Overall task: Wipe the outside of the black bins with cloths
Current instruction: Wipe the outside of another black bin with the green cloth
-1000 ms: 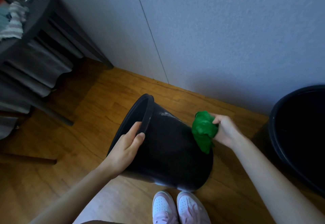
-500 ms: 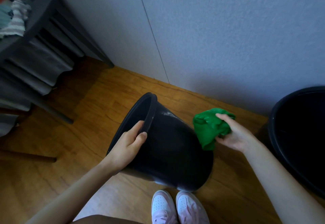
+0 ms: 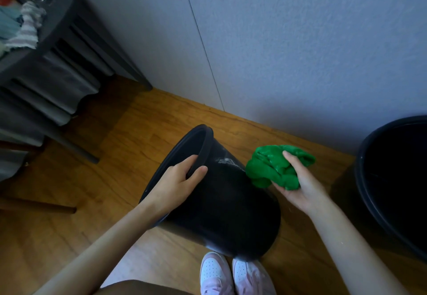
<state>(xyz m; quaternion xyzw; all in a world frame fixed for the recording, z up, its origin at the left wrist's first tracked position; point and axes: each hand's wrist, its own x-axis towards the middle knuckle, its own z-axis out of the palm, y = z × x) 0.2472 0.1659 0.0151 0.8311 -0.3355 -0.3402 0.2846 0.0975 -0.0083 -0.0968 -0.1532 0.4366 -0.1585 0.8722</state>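
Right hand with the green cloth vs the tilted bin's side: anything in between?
Nothing visible. The right hand holds the green cloth right beside the tilted black bin, at its outer wall; whether cloth and wall touch is unclear. The left hand grips the rim, away from that spot.

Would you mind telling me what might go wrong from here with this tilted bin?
The tilted bin is steadied only by the left hand gripping its rim, and its base edge sits just by the shoes; a firm push might make it slip or roll onto them. The green cloth is bunched in the right hand, so strokes may miss patches, such as the pale marks near the rim.
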